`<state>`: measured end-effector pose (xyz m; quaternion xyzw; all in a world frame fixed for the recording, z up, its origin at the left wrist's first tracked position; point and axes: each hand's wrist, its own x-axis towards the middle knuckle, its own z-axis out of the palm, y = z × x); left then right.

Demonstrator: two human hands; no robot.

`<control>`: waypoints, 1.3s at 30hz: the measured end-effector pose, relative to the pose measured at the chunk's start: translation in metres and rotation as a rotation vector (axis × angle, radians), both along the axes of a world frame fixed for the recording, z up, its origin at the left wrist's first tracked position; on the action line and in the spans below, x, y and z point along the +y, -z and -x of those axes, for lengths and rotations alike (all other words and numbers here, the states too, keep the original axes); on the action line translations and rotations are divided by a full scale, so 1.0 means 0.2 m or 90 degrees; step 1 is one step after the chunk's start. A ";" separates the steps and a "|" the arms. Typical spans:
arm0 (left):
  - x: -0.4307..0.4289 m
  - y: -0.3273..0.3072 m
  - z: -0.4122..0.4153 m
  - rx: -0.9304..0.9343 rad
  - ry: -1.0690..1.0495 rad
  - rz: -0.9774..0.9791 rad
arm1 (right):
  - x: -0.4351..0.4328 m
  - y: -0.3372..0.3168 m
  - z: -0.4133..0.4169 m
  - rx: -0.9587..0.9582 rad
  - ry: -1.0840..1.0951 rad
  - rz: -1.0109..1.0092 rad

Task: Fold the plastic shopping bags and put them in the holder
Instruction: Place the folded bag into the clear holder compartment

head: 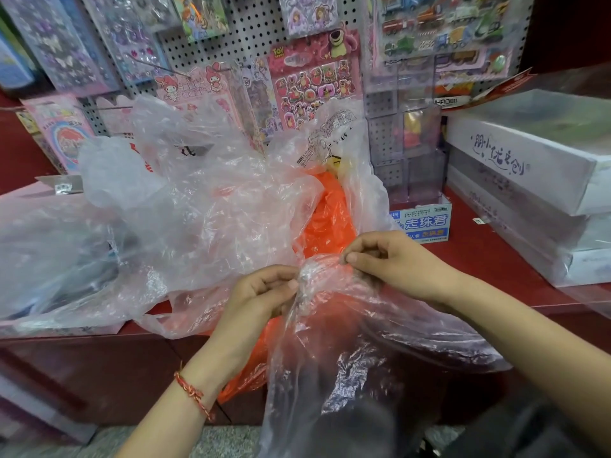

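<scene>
Both hands up at the counter [479, 259] edge, on one clear bag [330, 342]. Left hand [264, 289] pinches the bag's crumpled top edge between thumb and curled fingers; right hand [390, 262] pinches the same edge just beside it, slightly higher and further in. The stretch of edge between them is short and runs left-right, while the rest of the bag hangs down off the counter toward the person, so its long axis is vertical. Neither hand is clearly nearer, since both are on it. Judgement: the next move is probably pulling the edge taut sideways to flatten it for the first fold. Behind the hands is a pile [205, 209] of loose bags on the counter. Counts: one held bag, one orange bag [330, 219] spilling over the front edge, clear ones at least three but too tangled to count. No holder identifiable. To the right are a blue box [425, 223] and stacked white boxes [529, 166].
</scene>
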<state>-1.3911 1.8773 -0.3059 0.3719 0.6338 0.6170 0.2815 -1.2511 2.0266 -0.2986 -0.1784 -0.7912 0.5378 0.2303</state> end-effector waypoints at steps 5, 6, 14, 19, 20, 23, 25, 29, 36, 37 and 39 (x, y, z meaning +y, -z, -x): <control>-0.01 -0.01 0.02 -0.021 0.040 0.033 | 0.01 0.01 0.01 0.006 0.022 -0.024; -0.01 0.00 0.02 -0.023 0.040 0.034 | 0.01 0.00 0.00 0.013 0.012 -0.006; 0.01 0.02 0.00 0.101 -0.014 0.014 | -0.02 0.01 0.02 0.053 -0.005 -0.012; 0.01 0.05 -0.03 0.264 0.018 0.005 | -0.03 0.03 0.03 0.045 0.011 0.007; 0.01 0.05 -0.04 0.292 0.038 0.017 | -0.04 0.03 0.04 0.042 0.000 0.010; 0.04 0.06 -0.03 0.359 0.018 -0.003 | -0.07 0.03 0.06 0.055 -0.023 0.064; 0.05 0.05 -0.02 0.347 -0.014 -0.016 | -0.05 0.00 0.03 0.023 -0.021 0.075; 0.05 0.01 0.00 0.323 -0.047 -0.023 | 0.07 -0.03 -0.10 -0.175 -0.030 0.002; 0.04 0.03 0.10 0.308 -0.170 -0.052 | 0.25 0.03 -0.31 -0.476 0.015 0.095; 0.05 0.04 0.11 0.301 -0.179 -0.043 | 0.25 0.03 -0.33 -0.458 -0.024 0.143; 0.06 0.05 0.11 0.291 -0.193 -0.024 | 0.24 0.02 -0.34 -0.403 -0.059 0.234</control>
